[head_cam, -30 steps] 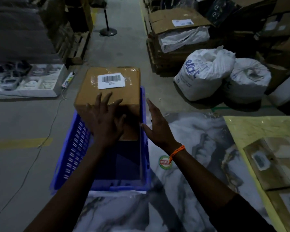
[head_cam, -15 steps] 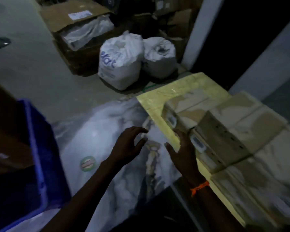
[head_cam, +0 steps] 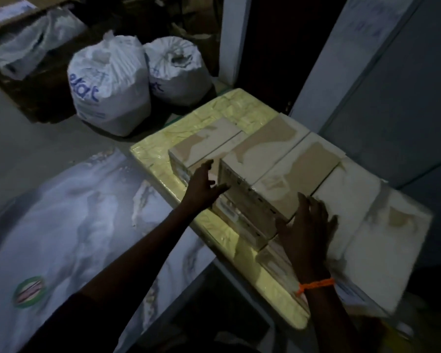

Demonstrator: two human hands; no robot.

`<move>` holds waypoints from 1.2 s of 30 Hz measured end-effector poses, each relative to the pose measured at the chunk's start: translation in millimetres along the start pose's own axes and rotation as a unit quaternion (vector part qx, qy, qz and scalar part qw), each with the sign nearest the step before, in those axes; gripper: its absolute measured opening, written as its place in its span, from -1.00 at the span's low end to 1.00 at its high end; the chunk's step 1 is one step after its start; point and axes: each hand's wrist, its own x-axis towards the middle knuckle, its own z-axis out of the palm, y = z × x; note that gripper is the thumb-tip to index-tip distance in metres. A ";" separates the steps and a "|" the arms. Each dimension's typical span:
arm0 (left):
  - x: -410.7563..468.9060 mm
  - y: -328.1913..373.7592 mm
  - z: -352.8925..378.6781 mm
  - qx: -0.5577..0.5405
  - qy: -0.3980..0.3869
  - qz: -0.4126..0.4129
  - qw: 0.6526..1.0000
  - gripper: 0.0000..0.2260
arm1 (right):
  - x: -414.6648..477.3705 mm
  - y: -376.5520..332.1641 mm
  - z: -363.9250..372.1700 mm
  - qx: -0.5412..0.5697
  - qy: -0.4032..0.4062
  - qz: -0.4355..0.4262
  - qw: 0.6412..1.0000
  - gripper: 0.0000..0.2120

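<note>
Left hand (head_cam: 201, 189) and right hand (head_cam: 308, 225), both with fingers spread and gripping nothing, bracket the tan taped cardboard box (head_cam: 298, 174) atop the stack on the pale yellow-green tabletop (head_cam: 158, 159). Risk: it's packed tight against the neighbouring cardboard boxes (head_cam: 349, 200), so a palms-only squeeze could slip or drag one off the edge.

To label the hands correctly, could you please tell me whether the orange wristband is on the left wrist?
No, the orange wristband circles the wrist of the right hand; the left hand has a bare wrist.
</note>
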 end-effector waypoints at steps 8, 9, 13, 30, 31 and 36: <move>56.6 -1.9 10.1 0.001 0.008 0.044 0.999 -0.34 | 10.7 -1.2 0.7 0.115 -0.002 0.027 0.993 -0.21; 59.7 -3.3 8.5 -0.002 0.005 0.037 0.999 -0.35 | 13.1 -2.2 0.4 0.152 -0.005 0.039 0.988 -0.19; 59.6 -3.5 10.5 -0.088 -0.029 -0.008 0.996 -0.39 | 9.5 -8.4 -0.4 0.264 -0.008 0.059 0.963 -0.13; 19.4 74.5 -22.7 -0.145 0.220 0.075 0.962 -0.61 | 30.4 -49.4 -28.0 0.645 0.042 0.218 0.731 -0.07; 12.8 71.9 -33.2 -0.133 0.231 0.080 0.960 -0.60 | 27.3 -56.6 -25.5 0.655 0.036 0.212 0.725 -0.08; -39.9 24.9 -90.7 -0.166 0.298 0.030 0.940 -0.58 | 12.1 -102.8 -6.1 0.669 -0.050 0.162 0.724 -0.12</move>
